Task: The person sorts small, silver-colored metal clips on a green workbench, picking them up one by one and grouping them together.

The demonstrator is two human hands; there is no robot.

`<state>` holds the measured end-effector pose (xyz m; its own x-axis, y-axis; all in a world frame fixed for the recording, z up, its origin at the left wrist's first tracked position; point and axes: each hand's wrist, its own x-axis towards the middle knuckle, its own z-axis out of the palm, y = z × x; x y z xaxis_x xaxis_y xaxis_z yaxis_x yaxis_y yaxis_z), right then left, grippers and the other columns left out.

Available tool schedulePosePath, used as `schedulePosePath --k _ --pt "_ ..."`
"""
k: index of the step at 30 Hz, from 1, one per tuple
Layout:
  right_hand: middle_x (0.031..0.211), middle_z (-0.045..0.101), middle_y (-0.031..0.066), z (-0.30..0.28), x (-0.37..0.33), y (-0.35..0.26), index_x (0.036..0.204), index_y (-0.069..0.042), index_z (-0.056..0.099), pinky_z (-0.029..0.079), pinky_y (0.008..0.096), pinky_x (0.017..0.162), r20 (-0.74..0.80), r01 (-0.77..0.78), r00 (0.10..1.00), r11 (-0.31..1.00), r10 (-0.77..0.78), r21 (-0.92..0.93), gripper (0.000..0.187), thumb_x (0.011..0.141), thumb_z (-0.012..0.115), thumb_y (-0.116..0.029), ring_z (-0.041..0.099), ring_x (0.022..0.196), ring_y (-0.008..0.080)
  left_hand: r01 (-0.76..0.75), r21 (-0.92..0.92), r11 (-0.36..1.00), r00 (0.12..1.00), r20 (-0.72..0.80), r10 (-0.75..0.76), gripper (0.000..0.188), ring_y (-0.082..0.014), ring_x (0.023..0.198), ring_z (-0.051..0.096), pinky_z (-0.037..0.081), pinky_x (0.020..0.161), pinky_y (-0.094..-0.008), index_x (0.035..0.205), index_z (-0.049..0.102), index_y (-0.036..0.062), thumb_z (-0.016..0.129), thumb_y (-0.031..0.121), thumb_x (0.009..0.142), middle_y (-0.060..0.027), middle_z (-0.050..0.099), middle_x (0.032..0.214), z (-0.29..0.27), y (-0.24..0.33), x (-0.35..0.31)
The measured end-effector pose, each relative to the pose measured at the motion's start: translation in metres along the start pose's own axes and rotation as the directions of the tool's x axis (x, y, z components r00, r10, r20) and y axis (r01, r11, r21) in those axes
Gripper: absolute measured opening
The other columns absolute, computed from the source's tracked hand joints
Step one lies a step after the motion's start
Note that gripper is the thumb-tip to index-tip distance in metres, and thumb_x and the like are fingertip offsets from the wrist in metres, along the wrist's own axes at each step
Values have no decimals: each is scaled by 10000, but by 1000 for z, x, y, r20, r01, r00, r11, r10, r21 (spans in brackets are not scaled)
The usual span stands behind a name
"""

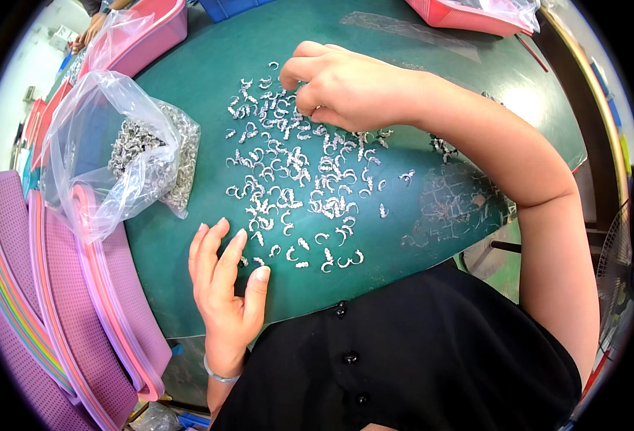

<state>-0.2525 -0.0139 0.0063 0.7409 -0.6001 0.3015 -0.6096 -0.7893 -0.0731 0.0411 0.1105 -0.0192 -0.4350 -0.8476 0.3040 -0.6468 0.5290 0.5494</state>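
Many small silver C-shaped metal pieces (281,169), like little hoop earrings, lie loosely scattered over the green tabletop (417,237). My right hand (342,86) reaches across the far side of the scatter, fingers curled down among the pieces. Its fingertips are partly hidden, so what they hold, if anything, cannot be made out. At the near left edge of the scatter, my left hand (223,287) is open, fingers stretched and thumb apart, with a few pieces close to its fingertips. Left of the scatter stands an open clear plastic bag (87,151) partly filled with similar silver pieces.
Purple and pink perforated baskets (58,287) are stacked at the left, beside the table. Pink trays (162,32) and a blue bin (234,7) line the far side. Another person's hand (90,30) shows at far left. A fan (615,273) stands at right.
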Motion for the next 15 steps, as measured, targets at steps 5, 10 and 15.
schedulePosePath --k 5,10,15 --pt "1048 573 96 -2 6 -6 741 -15 659 420 362 894 96 -68 993 998 66 20 65 747 620 -67 497 1024 261 -6 5 1000 1000 -6 6 394 -400 1241 416 315 1035 -468 1152 598 5 636 89 769 -180 524 1268 -1 1 1" --pt "1015 588 94 6 5 -1 753 -2 647 429 370 882 0 -55 998 996 55 73 75 779 609 -62 510 1002 265 -14 11 1000 999 -29 14 391 -427 1203 438 338 1011 -480 1133 604 -2 663 124 768 -198 533 1237 1 1 1" --pt "983 606 83 1 2 9 807 2 636 447 323 842 -26 -158 985 959 169 235 91 815 612 -86 545 955 230 -27 17 999 999 -43 28 389 -426 1205 437 339 1009 -480 1131 605 -1 666 132 771 -199 532 1237 2 0 0"
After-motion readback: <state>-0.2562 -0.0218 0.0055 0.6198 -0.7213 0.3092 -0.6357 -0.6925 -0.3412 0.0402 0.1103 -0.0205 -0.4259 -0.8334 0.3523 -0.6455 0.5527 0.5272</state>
